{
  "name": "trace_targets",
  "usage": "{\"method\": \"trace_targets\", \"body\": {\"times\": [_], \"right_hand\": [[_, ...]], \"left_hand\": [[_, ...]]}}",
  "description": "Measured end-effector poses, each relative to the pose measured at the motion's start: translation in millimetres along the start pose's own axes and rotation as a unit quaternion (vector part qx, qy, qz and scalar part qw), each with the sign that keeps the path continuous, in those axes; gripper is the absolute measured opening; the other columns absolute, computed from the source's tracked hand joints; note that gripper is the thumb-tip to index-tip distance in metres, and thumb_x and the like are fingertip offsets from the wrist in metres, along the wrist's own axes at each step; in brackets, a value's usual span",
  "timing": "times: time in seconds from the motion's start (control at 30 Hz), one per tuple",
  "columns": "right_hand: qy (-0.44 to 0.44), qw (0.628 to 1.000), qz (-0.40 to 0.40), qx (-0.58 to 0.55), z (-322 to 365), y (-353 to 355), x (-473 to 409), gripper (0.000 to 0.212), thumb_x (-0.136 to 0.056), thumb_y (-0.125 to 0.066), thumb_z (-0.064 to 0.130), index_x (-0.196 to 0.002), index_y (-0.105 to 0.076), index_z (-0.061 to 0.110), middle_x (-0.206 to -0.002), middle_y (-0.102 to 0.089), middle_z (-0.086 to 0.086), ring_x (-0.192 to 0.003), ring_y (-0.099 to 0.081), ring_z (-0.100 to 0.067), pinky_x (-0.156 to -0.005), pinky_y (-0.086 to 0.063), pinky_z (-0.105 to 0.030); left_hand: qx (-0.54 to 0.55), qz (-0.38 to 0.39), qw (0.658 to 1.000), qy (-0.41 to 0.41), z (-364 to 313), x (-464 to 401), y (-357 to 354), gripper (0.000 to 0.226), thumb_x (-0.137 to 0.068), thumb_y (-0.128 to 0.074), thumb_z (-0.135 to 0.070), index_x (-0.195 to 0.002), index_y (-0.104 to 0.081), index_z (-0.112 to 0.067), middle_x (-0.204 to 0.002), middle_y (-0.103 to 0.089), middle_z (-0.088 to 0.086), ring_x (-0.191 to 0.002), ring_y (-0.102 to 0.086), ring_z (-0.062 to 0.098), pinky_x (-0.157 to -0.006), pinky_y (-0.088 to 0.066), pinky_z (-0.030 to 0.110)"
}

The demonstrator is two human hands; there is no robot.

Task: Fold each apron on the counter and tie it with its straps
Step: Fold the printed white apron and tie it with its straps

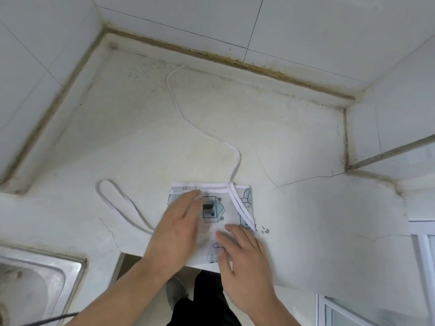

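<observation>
Tabletop [294, 137], white and stained, carries the folded apron [213, 212] at its near edge. I see left hand [175, 234] flat, fingers straight, pressing the fold; right hand [240, 257] likewise flat on the near corner. Straps [207, 134] trail loose behind and to the left. Sink [35, 278] sits lower left.

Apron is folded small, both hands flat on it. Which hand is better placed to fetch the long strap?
Probably the right hand: the long strap leaves the folded apron at its far right corner. The left hand can keep pressing.
</observation>
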State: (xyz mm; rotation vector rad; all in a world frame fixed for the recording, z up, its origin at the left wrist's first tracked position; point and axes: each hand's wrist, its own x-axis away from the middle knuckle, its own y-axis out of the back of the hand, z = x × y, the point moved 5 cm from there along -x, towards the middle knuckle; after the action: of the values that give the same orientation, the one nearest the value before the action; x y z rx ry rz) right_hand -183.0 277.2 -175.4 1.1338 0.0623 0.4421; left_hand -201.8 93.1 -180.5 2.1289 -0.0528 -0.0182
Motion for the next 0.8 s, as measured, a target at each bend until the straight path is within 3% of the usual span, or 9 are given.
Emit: {"method": "trace_targets", "body": {"times": [0.07,0.1,0.2,0.3,0.43,0.57,0.63,0.8], "right_hand": [[-0.030,0.999,-0.040,-0.005,-1,5,-17,0.041,-0.104,-0.036,0.033,-0.127,-0.069,0.024,-0.140,-0.056,0.011,-0.136,-0.046,-0.011,-0.111,-0.045,-0.037],[-0.036,0.998,-0.052,0.005,-1,6,-26,0.045,-0.105,-0.033,0.031,-0.135,-0.065,0.020,-0.145,-0.054,0.008,-0.140,-0.045,-0.013,-0.113,-0.044,-0.039],[-0.030,0.996,-0.014,0.079,-8,-9,-38,0.059,-0.108,-0.026,0.036,-0.165,-0.026,0.020,-0.173,-0.020,0.004,-0.160,-0.013,-0.016,-0.126,-0.020,-0.041],[-0.023,0.989,0.046,0.140,-30,-23,-17,0.066,-0.109,-0.024,0.044,-0.168,0.000,0.025,-0.175,0.005,0.007,-0.162,0.006,-0.020,-0.128,-0.013,-0.049],[-0.041,0.986,0.061,0.149,-46,-20,-2,0.065,-0.109,-0.021,0.046,-0.167,0.001,0.028,-0.175,0.008,0.006,-0.162,0.005,-0.022,-0.126,-0.016,-0.050],[-0.069,0.986,0.026,0.149,-33,-6,-15,0.071,-0.105,-0.027,0.041,-0.168,-0.004,0.019,-0.176,0.006,-0.005,-0.162,0.003,-0.027,-0.126,-0.014,-0.050],[-0.040,0.989,0.007,0.139,-20,-5,-28,0.070,-0.104,-0.028,0.038,-0.168,-0.007,0.016,-0.176,0.001,-0.005,-0.162,0.000,-0.025,-0.126,-0.012,-0.048],[0.013,0.988,0.061,0.141,-23,-26,-35,0.067,-0.109,-0.024,0.045,-0.168,0.000,0.023,-0.176,0.006,0.003,-0.162,0.009,-0.020,-0.128,-0.017,-0.051]], "left_hand": [[-0.047,0.073,0.996,-0.010,0,6,-28,0.059,-0.107,-0.049,-0.028,-0.162,-0.033,-0.013,-0.171,-0.024,0.006,-0.161,-0.014,0.025,-0.128,-0.022,0.048],[-0.090,0.095,0.991,-0.005,3,9,-37,0.062,-0.111,-0.038,-0.038,-0.166,-0.024,-0.013,-0.175,-0.014,0.006,-0.162,-0.005,0.026,-0.129,-0.016,0.049],[-0.164,0.123,0.979,-0.007,6,12,-49,0.068,-0.111,-0.026,-0.049,-0.167,-0.014,-0.011,-0.176,-0.004,0.009,-0.162,0.001,0.030,-0.128,-0.012,0.052],[-0.186,0.135,0.973,-0.006,6,13,-50,0.073,-0.110,-0.019,-0.057,-0.167,-0.009,-0.013,-0.176,0.001,0.008,-0.162,0.006,0.029,-0.129,-0.011,0.052],[-0.199,0.159,0.967,0.009,6,12,-49,0.076,-0.109,-0.017,-0.061,-0.167,-0.008,-0.014,-0.176,0.003,0.008,-0.162,0.007,0.030,-0.128,-0.011,0.053],[-0.193,0.165,0.967,0.019,4,9,-49,0.079,-0.106,-0.021,-0.066,-0.167,-0.011,-0.016,-0.176,0.000,0.008,-0.162,0.005,0.030,-0.126,-0.011,0.053],[-0.190,0.164,0.968,0.021,4,7,-50,0.081,-0.104,-0.022,-0.068,-0.167,-0.014,-0.018,-0.176,-0.005,0.006,-0.162,0.003,0.029,-0.126,-0.010,0.052],[-0.191,0.153,0.970,-0.004,14,6,-46,0.073,-0.107,-0.019,-0.065,-0.168,-0.007,-0.025,-0.176,-0.002,-0.003,-0.162,0.005,0.022,-0.128,-0.007,0.047]]}}
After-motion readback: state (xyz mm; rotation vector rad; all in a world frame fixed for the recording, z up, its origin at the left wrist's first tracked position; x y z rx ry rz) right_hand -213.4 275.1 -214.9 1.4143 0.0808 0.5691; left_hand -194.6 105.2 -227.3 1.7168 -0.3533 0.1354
